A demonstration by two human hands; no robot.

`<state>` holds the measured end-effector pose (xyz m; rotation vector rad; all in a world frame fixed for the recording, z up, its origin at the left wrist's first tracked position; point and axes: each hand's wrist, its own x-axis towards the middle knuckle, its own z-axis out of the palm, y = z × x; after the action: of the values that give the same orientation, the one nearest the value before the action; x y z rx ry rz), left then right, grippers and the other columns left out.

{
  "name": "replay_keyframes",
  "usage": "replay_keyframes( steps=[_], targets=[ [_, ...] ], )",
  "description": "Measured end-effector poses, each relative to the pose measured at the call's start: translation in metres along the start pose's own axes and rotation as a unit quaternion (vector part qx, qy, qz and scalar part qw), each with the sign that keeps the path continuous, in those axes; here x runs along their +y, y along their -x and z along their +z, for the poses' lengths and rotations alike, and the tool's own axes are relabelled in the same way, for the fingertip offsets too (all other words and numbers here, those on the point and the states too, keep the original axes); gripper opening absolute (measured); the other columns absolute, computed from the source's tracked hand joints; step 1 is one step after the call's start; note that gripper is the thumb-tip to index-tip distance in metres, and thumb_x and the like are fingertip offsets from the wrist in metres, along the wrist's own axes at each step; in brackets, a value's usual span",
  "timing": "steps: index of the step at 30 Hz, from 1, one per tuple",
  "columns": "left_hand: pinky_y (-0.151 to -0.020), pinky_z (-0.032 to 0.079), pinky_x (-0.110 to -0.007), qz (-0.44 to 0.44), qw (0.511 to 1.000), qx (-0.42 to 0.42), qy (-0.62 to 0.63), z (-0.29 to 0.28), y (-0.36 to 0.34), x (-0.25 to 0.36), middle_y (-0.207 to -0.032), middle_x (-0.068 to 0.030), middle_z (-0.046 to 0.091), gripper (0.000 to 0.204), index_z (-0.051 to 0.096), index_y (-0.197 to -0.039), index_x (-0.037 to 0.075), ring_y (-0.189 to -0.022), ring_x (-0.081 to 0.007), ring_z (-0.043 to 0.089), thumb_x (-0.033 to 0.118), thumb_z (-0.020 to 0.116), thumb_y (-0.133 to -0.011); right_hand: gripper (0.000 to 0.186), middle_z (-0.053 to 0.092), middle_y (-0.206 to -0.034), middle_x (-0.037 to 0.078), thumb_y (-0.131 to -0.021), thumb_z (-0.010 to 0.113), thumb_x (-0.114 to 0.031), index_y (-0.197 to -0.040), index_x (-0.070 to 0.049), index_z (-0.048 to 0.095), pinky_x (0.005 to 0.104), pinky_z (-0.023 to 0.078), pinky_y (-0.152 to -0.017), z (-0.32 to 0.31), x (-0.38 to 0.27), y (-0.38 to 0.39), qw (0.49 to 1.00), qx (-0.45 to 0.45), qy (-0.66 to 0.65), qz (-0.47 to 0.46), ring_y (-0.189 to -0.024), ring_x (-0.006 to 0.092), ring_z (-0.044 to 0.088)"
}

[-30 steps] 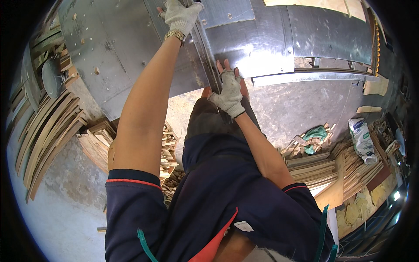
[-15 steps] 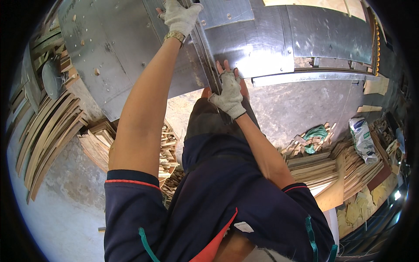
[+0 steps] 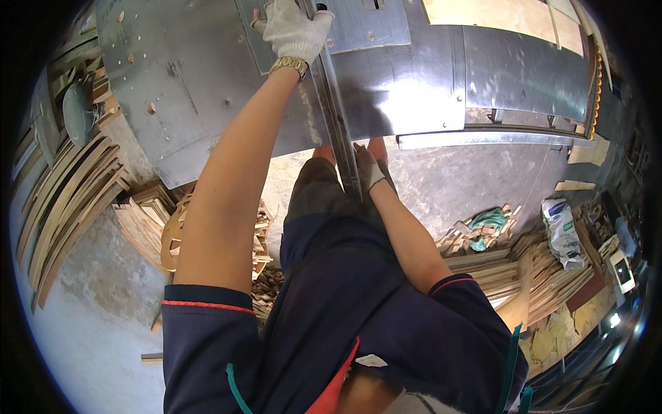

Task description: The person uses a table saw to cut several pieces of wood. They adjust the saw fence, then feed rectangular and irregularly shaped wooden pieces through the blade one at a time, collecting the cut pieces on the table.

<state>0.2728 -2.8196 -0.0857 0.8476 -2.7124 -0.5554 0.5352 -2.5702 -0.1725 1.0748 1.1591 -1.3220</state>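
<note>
A long dark metal bar (image 3: 334,114) runs over the steel machine table (image 3: 207,90) and juts past its near edge toward my lap. My left hand (image 3: 296,31), in a light knitted work glove, lies across the bar's far part with fingers spread. Some of its fingertips are cut off by the upper edge. My right hand (image 3: 369,168), also gloved, is turned on edge against the bar's right side, beyond the table's edge. It appears closed around the bar, though most of its fingers are hidden. A flat metal plate (image 3: 365,31) lies beside the left hand.
Curved wooden strips (image 3: 69,207) are stacked at the left. More wood pieces (image 3: 496,265) lie at the right, near a white sack (image 3: 562,234) and a green cloth (image 3: 486,224). A pale board (image 3: 503,21) rests at the far right. A metal rail (image 3: 483,140) borders the table.
My right hand has come off the table's near edge, dropped toward me and turned on edge beside the bar. The left hand shifts slightly right in view; the bar juts out further toward me.
</note>
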Motion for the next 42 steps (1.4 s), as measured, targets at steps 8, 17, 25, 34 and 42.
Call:
replay_keyframes(
  steps=[8, 17, 25, 34, 42],
  targets=[
    [-0.123, 0.022, -0.050, 0.004, 0.999, 0.009, 0.031, -0.007, 0.001, 0.006, -0.139, -0.0255, 0.058, 0.092, 0.038, -0.153, 0.004, -0.133, -0.0360, 0.052, 0.029, 0.075, -0.073, 0.037, 0.070, -0.109, 0.021, -0.097, 0.054, -0.028, -0.118, 0.000, 0.066, 0.0419, 0.053, -0.091, 0.031, -0.038, -0.013, 0.987, -0.110, -0.108, 0.051, -0.104, 0.0347, 0.066],
    [-0.121, 0.024, -0.050, -0.003, 1.000, 0.002, -0.009, -0.007, 0.001, 0.005, -0.133, -0.0236, 0.061, 0.086, 0.044, -0.149, 0.004, -0.129, -0.0347, 0.055, 0.029, 0.076, -0.073, 0.039, 0.072, -0.108, 0.020, -0.100, 0.046, -0.027, -0.118, 0.001, 0.067, 0.0429, 0.054, -0.089, 0.037, -0.040, -0.009, 0.985, -0.115, -0.123, 0.035, -0.100, 0.0334, 0.069],
    [-0.122, 0.022, -0.050, -0.019, 0.999, -0.049, 0.011, -0.009, 0.005, 0.004, -0.138, -0.0225, 0.057, 0.088, 0.041, -0.150, 0.003, -0.133, -0.0351, 0.050, 0.035, 0.074, -0.075, 0.041, 0.070, -0.105, 0.027, -0.100, 0.044, -0.029, -0.112, 0.003, 0.067, 0.0470, 0.051, -0.089, 0.029, -0.050, 0.048, 0.893, 0.073, 0.365, -0.255, -0.100, 0.0395, 0.068],
    [-0.124, 0.012, -0.052, 0.005, 0.996, -0.086, 0.001, -0.004, 0.004, -0.003, -0.151, -0.0265, 0.047, 0.096, 0.031, -0.155, -0.004, -0.145, -0.0305, 0.042, 0.039, 0.070, -0.078, 0.031, 0.069, -0.107, 0.025, -0.102, 0.047, -0.025, -0.115, -0.004, 0.066, 0.0509, 0.050, -0.087, 0.076, -0.058, 0.101, 0.854, 0.285, 0.296, -0.318, -0.102, 0.0454, 0.065],
    [-0.122, 0.018, -0.051, -0.015, 0.996, -0.088, 0.016, -0.014, 0.004, 0.007, -0.155, -0.0137, 0.047, 0.074, 0.046, -0.139, 0.001, -0.148, -0.0248, 0.038, 0.026, 0.077, -0.076, 0.034, 0.069, -0.104, 0.027, -0.098, 0.046, -0.025, -0.116, -0.004, 0.066, 0.0549, 0.049, -0.083, 0.074, -0.054, 0.101, 0.836, 0.295, 0.313, -0.342, -0.098, 0.0492, 0.065]
  ],
)
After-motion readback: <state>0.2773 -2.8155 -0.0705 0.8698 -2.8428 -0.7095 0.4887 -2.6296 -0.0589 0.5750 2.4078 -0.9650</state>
